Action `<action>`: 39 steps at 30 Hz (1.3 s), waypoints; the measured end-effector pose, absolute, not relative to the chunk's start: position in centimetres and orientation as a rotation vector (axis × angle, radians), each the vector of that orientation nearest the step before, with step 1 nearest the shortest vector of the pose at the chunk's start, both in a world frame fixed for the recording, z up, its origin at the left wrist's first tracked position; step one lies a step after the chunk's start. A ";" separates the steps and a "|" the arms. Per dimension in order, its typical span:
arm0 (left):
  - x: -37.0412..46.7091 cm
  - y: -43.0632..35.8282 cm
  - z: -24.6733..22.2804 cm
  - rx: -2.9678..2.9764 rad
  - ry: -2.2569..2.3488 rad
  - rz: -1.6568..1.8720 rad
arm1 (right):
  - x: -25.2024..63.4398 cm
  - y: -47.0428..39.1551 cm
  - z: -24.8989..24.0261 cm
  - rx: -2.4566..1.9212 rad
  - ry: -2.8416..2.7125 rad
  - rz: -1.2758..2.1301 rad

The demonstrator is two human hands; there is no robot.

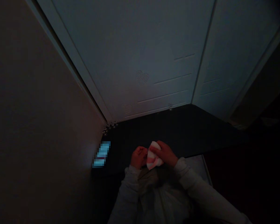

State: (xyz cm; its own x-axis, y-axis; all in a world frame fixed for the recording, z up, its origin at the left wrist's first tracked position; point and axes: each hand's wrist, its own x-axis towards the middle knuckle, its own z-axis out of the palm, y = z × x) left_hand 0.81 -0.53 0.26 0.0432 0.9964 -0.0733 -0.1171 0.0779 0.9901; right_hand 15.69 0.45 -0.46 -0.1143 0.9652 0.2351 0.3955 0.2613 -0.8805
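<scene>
In the dim light, my right hand (166, 153) grips a soft white-and-pink striped cloth (151, 160), bunched up with its lower end hanging down. Whether it is a sock or another small piece of fabric, I cannot tell. My left hand (138, 157) is just left of the cloth, its fingers curled inward and pressed together. What those fingers hold, if anything, is too dark to make out. Both hands are above the near part of a dark tabletop (168, 133), close to my body.
A lit, pixelated screen (101, 154) lies at the table's left end. Several small shiny objects (109, 126) stand in the back left corner, and another small object (170, 107) is at the back edge. White panels (130, 46) with heart patterns rise behind; a wall (49, 124) bounds the left.
</scene>
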 end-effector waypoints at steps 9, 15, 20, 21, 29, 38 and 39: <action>0.6 -0.4 -0.2 1.076 1.125 1.186 | 15.7 0.6 -0.8 -1.214 -1.631 0.860; 0.4 -0.3 -0.6 1.106 1.115 1.198 | 15.7 0.5 -0.8 -1.215 -1.637 0.885; 0.4 -0.3 -0.2 1.135 1.135 1.192 | 15.7 0.5 -0.6 -1.239 -1.648 0.873; 0.4 -0.3 -0.2 1.142 1.136 1.189 | 15.7 0.5 -0.5 -1.236 -1.653 0.866; 0.5 -0.3 -0.3 1.146 1.153 1.191 | 15.7 0.4 -0.5 -1.241 -1.649 0.832; 0.5 -0.3 -0.4 1.125 1.133 1.189 | 15.7 0.3 -0.5 -1.211 -1.629 0.873; 0.5 -0.3 -0.4 1.129 1.135 1.189 | 15.7 0.3 -0.5 -1.210 -1.627 0.874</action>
